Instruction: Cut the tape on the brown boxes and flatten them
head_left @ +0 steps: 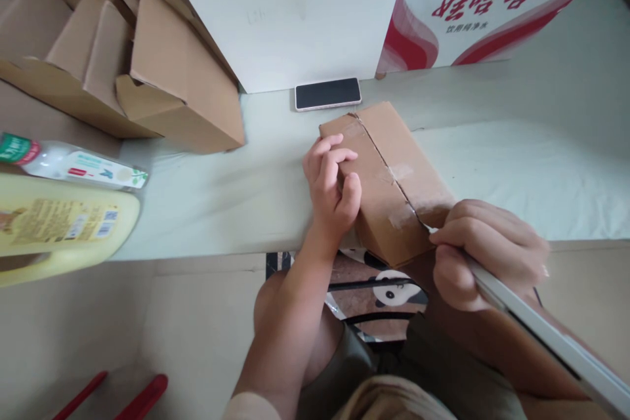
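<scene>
A small brown cardboard box (pixel 388 170) lies at the near edge of the pale green table (pixel 221 190), its top seam taped. My left hand (pixel 331 180) presses on the box's left side, fingers curled over the top. My right hand (pixel 487 252) grips a long grey-white utility knife (pixel 541 331). The knife's tip (pixel 427 228) touches the seam at the box's near right corner.
A black phone (pixel 327 93) lies behind the box, against a white carton (pixel 290 13). A red-and-white printed carton (pixel 487 0) stands at the back right. Open cardboard boxes (pixel 128 59) pile at the left. A yellow jug (pixel 54 226) and a clear bottle (pixel 73 164) lie at the far left.
</scene>
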